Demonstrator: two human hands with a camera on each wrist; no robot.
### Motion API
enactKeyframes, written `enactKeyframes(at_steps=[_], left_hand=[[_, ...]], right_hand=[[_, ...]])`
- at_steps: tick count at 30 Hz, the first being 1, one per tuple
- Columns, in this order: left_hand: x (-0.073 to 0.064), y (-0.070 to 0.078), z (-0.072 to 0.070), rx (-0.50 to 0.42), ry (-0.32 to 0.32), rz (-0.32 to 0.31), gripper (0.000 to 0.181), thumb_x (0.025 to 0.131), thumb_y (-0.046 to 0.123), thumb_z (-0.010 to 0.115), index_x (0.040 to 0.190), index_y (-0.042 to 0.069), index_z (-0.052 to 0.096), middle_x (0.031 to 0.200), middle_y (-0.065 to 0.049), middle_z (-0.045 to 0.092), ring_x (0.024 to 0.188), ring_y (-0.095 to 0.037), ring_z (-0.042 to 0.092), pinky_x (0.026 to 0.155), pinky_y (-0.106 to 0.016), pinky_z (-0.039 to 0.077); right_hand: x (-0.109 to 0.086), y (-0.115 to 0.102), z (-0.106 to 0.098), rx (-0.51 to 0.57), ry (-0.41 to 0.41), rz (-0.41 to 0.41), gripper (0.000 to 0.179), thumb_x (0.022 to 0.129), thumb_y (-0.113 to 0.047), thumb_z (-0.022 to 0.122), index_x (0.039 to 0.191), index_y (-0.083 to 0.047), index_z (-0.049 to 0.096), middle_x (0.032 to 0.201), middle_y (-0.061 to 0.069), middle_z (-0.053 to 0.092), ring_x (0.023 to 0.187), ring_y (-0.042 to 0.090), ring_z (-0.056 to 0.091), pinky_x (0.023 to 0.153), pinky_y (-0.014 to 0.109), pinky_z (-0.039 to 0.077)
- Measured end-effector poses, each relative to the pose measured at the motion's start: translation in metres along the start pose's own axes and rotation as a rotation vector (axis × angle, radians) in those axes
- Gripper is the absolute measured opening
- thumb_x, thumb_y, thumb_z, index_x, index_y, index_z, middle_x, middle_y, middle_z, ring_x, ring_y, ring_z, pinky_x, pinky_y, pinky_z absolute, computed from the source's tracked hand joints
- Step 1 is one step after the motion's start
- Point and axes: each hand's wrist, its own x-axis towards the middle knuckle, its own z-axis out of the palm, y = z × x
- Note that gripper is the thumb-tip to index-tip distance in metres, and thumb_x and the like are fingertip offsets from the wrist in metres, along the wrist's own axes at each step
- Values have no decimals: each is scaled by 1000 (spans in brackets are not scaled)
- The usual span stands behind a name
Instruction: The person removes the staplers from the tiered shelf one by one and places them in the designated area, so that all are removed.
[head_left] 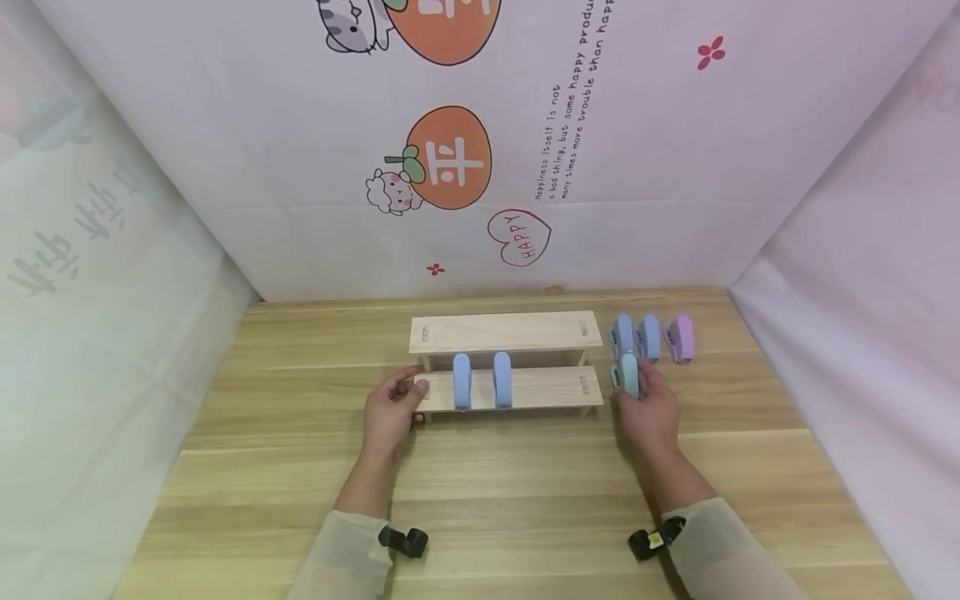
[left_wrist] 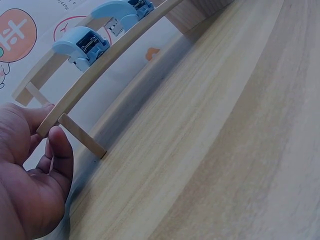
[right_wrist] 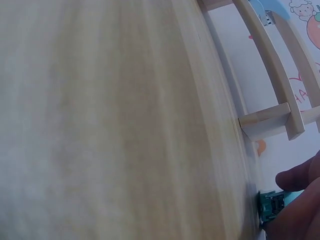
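Note:
My left hand (head_left: 390, 410) grips the left end of the front board of a two-step wooden rack (head_left: 536, 387), thumb on top and fingers below, as the left wrist view also shows. On that board stand two blue staplers, one on the left (head_left: 462, 382) and another (head_left: 502, 380) near the middle. Right of the rack, my right hand (head_left: 651, 412) holds a mint green stapler (head_left: 628, 375) between thumb and fingers, low over the table. In the right wrist view, its dark green end (right_wrist: 271, 205) shows under the fingers, which hide most of it.
Behind my right hand stand two more blue staplers, one (head_left: 622, 335) beside the other (head_left: 649, 337), with a purple stapler (head_left: 682, 338) to their right. The rack's higher back board (head_left: 506, 332) lies behind the front one. A printed cloth (head_left: 637, 242) hangs along the table's back edge.

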Motion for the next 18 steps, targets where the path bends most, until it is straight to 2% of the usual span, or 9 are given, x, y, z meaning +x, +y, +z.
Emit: enactKeyframes(at_steps=[9, 18], left_hand=[[1, 0, 0, 3, 2, 5, 38, 94, 29, 80, 129, 16, 72, 111, -10, 60, 89, -21, 62, 62, -28, 63], [0, -2, -1, -15, -11, 7, 39, 94, 28, 79, 130, 15, 71, 110, -11, 59, 90, -23, 61, 62, -28, 63]], right_hand=[[2, -1, 1, 27, -2, 44, 78, 93, -6, 68, 162, -13, 31, 162, 15, 35, 151, 31, 32, 126, 48, 25], [2, 0, 1, 12, -4, 43, 78, 93, -6, 68, 162, -13, 32, 162, 14, 38, 150, 31, 34, 125, 48, 28]])
